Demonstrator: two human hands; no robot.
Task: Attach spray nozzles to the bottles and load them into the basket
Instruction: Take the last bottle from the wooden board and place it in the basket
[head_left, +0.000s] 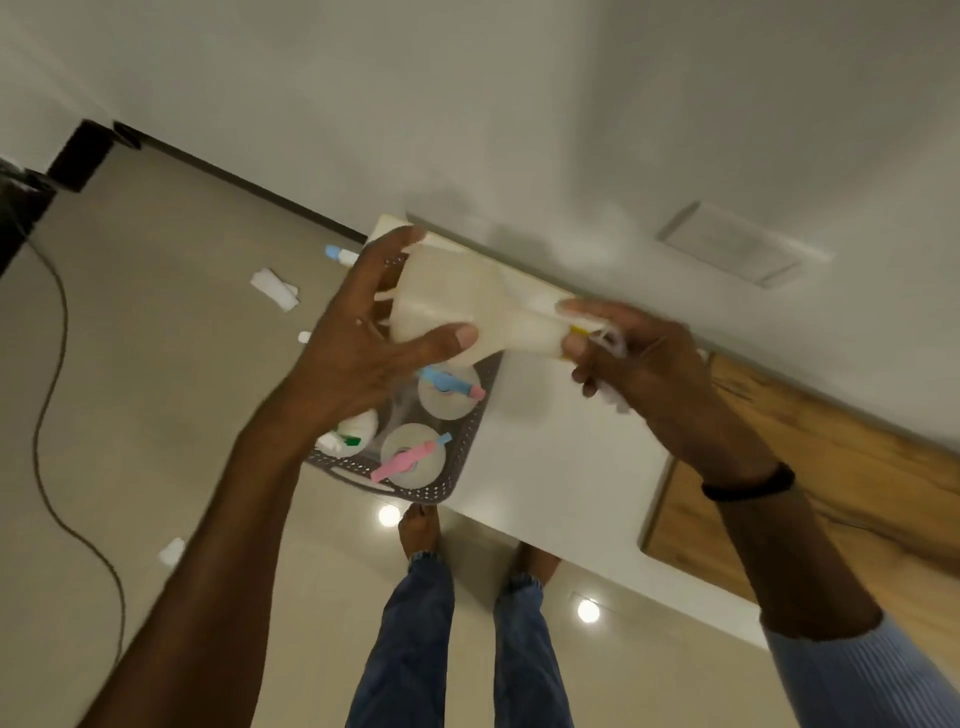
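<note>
A translucent white bottle (457, 306) lies sideways in the air above the basket, blurred by motion. My left hand (363, 338) grips its base end. My right hand (639, 358) is closed on the neck end, where a white spray nozzle with a yellow part (587, 332) sits. Below them a grey perforated basket (467, 452) rests at the edge of a white tabletop (561, 467). It holds three bottles: one with a blue and pink nozzle (449, 387), one with a pink and blue nozzle (408, 460), one with a white and green nozzle (345, 439).
The floor on the left carries a black cable (52, 415), scraps of white paper (275, 288) and a small blue-capped item (340, 254). My legs and bare feet (418, 530) stand below the table edge. Wood-grain surface (831, 488) lies to the right.
</note>
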